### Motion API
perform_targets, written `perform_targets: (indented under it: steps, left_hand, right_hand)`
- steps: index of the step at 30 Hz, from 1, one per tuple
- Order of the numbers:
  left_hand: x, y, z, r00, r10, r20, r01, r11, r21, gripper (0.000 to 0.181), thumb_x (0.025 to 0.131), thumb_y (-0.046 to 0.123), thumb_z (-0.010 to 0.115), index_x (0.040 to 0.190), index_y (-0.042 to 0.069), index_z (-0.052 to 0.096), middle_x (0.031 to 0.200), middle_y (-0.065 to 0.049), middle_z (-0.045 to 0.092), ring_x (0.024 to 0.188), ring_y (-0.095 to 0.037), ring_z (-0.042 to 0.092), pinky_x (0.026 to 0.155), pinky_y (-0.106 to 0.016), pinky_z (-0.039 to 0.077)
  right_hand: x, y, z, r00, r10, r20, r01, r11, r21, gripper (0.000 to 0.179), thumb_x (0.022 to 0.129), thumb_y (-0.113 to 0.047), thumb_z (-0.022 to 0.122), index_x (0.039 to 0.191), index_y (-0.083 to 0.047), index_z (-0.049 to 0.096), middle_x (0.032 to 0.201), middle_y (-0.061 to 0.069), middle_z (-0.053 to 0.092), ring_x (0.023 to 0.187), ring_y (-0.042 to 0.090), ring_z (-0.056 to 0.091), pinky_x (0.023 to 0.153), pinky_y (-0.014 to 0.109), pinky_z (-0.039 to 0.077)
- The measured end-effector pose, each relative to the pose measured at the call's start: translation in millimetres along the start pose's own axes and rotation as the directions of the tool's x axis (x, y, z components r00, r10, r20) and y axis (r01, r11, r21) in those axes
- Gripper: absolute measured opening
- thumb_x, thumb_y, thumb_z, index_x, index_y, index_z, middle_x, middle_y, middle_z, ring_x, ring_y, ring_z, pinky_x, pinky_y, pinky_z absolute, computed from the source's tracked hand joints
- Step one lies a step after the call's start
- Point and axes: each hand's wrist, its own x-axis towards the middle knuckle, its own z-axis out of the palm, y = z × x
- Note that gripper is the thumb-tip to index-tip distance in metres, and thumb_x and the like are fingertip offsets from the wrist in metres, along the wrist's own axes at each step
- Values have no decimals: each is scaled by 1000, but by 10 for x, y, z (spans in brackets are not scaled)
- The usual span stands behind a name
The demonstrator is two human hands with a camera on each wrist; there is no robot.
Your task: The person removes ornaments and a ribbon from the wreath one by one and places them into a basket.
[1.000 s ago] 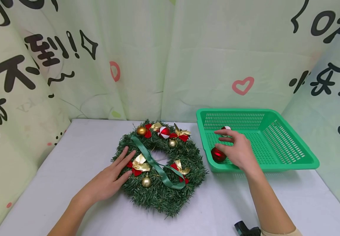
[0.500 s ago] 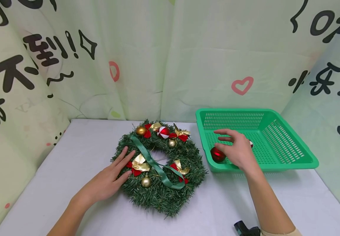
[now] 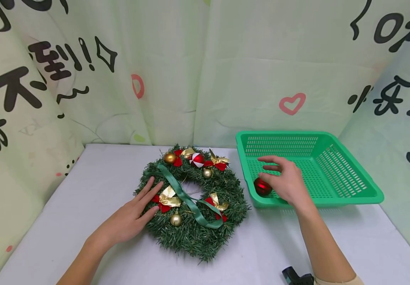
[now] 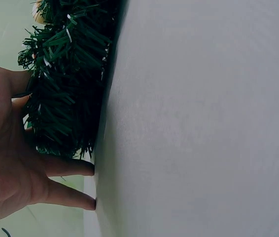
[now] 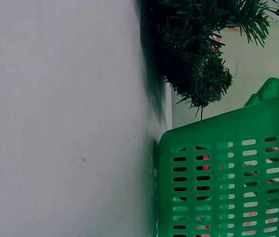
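A green wreath [image 3: 190, 241] lies flat on the table, dressed with red-and-gold bows, gold balls and a red-and-white ball. A loose green ribbon [image 3: 197, 213] crosses its middle. My left hand [image 3: 128, 221] rests on the wreath's left side with fingers spread; in the left wrist view two fingertips [image 4: 83, 168] reach the tabletop. Over the near left corner of the green basket [image 3: 350, 196] is my right hand [image 3: 288, 182], thumb and fingers apart. A shiny red ball [image 3: 263, 187] sits in the basket just below the thumb; whether they touch, I cannot tell.
A black object [image 3: 297, 277], partly cut off, is by the right forearm at the table's front edge. Printed fabric [image 3: 226, 71] hangs behind and at both sides. White cloth [image 3: 91, 178] covers the table.
A red-and-white ball in the basket showed above the right fingers, then to the right of the hand; now it is out of sight. Both hands have stayed in place.
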Motion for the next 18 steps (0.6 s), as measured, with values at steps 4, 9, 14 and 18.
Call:
perform_targets:
  steps: [4,9,14,18]
  left_hand:
    - [-2,4,-4,1000,-3,4,3,1000,1,66,112,47,42,169,35,11,177,-5,1,149,-52,36,109,-72,40]
    - [-3,11,-8,1000,-9,7,9,1000,0,66,112,48,41,169,36,11,177,-4,0,149,-51,37,109,-72,40]
    - [-2,6,-7,1000,-14,7,14,1000,1,66,112,50,41,169,37,10,177,-3,0,149,-51,36,110,-72,39]
    - [-3,0,-5,1000,-16,5,16,1000,0,66,112,49,41,169,37,10,177,-2,-1,150,-51,36,110,-72,39]
  right_hand:
    - [-5,-8,7,1000,4,4,-4,1000,8,46,98,-18,72,143,-17,64,144,17,63,130,37,64,88,40,56]
    - [-16,-37,14,1000,1,1,-2,1000,17,46,98,-18,71,143,-16,63,142,18,65,127,38,65,88,43,58]
    - [-44,-96,27,1000,-20,-16,21,999,39,43,98,-17,72,141,-18,65,140,17,67,125,35,68,90,41,58]
    - [-94,-176,48,998,-51,-25,53,992,112,43,99,-16,72,141,-15,65,146,14,61,123,34,69,97,36,59]
